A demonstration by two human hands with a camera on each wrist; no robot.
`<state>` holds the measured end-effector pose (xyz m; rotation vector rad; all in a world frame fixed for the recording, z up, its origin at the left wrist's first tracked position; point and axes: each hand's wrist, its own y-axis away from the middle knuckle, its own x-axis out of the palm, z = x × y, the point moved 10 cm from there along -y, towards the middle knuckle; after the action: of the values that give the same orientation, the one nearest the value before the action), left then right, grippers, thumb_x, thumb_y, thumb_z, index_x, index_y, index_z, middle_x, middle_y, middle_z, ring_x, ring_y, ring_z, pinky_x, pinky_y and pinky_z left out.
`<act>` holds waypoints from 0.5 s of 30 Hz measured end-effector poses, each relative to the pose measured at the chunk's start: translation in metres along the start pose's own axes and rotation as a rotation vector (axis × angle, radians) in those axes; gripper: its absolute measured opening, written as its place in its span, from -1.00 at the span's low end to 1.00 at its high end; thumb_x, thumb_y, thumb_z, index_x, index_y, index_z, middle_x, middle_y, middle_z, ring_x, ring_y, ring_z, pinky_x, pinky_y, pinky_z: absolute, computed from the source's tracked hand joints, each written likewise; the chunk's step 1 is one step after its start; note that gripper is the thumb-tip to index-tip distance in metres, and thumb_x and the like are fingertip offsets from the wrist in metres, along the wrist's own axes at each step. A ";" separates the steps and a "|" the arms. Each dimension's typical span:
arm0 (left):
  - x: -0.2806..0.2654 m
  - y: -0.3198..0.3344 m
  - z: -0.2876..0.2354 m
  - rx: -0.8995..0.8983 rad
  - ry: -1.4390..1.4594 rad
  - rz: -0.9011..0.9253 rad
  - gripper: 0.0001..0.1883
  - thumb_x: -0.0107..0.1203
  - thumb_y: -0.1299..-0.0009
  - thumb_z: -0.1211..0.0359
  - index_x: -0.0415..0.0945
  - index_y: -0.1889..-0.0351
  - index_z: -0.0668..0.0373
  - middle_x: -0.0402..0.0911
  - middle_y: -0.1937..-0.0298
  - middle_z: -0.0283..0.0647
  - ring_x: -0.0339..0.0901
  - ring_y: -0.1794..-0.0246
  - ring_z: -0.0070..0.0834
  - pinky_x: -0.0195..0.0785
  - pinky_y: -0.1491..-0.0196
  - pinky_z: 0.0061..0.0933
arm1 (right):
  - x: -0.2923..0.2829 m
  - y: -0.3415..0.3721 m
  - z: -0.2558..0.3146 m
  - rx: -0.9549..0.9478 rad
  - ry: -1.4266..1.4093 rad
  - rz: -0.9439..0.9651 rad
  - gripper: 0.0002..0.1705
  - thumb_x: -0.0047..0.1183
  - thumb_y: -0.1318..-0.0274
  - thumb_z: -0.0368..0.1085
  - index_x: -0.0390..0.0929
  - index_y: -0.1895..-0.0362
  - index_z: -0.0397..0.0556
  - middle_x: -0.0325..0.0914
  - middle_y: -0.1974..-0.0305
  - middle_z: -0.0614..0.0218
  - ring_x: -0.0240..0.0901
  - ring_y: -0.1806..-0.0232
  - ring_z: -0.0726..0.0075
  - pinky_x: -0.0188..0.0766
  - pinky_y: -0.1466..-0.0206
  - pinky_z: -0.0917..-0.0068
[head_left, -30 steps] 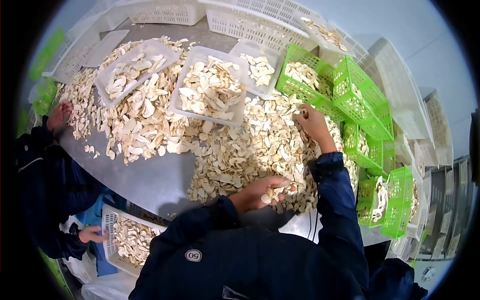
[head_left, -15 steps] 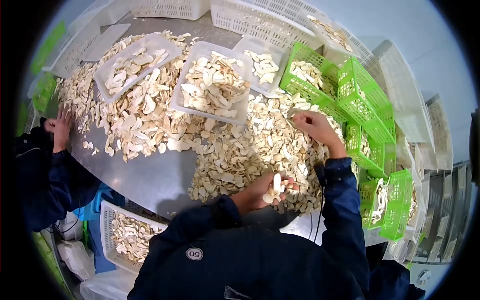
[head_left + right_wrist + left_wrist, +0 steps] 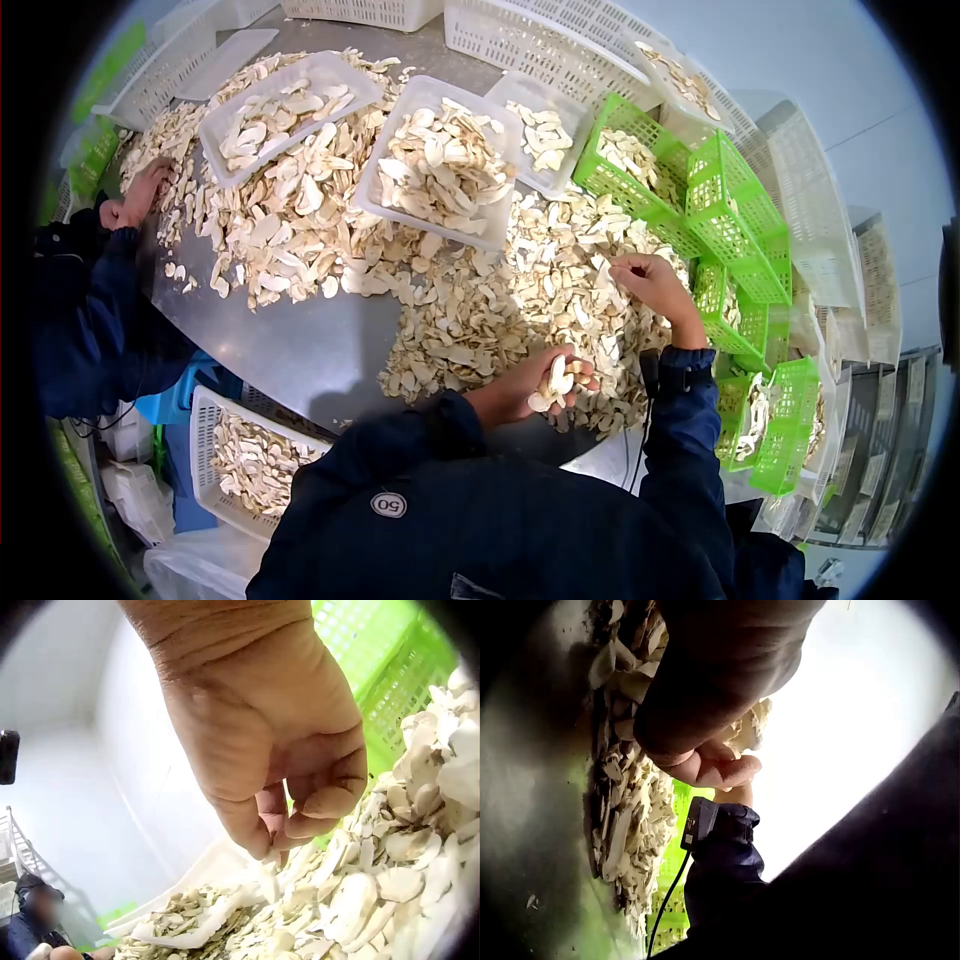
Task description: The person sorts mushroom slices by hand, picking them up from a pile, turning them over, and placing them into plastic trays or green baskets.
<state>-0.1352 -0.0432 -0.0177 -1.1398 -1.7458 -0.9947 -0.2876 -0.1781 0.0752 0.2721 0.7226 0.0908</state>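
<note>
Dried mushroom slices cover the metal table in a broad pile (image 3: 460,335). My left hand (image 3: 525,385) is low over the pile's near edge, its fingers curled round several pale mushroom slices (image 3: 556,384). In the left wrist view, more of those slices (image 3: 748,727) show between the thumb and fingers. Farther out and to the right, my right hand (image 3: 655,285) hangs over the pile, fingers bent down. Its thumb and fingertips meet at the upper end of a mushroom slice (image 3: 265,879) in the right wrist view.
Translucent tubs with slices, including a heaped tub (image 3: 505,215), stand on the pile's far side. Green baskets (image 3: 735,205) line the right edge. White crates (image 3: 545,50) stand behind. Another person's hands (image 3: 140,190) are at the left; a white basket (image 3: 205,450) with slices is below the table edge.
My right hand has drawn back slightly toward my body, over the pile. My left hand still holds its slices, now tilted differently. The other person's lower hand has come up to the table.
</note>
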 end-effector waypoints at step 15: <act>-0.006 -0.003 0.008 0.008 0.044 0.002 -0.66 -0.24 -0.61 0.20 0.42 -0.17 0.14 0.62 0.09 -0.20 0.55 0.37 -0.59 0.39 0.52 -0.63 | 0.042 0.017 0.041 -0.145 0.008 0.287 -0.82 0.24 -0.22 -0.24 0.70 0.23 -0.09 0.61 0.40 0.51 0.39 0.42 0.64 0.35 0.34 0.61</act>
<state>-0.1376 -0.0382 -0.0269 -1.1062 -1.7128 -1.0033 -0.2288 -0.1635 0.0823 0.2349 0.6777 0.4157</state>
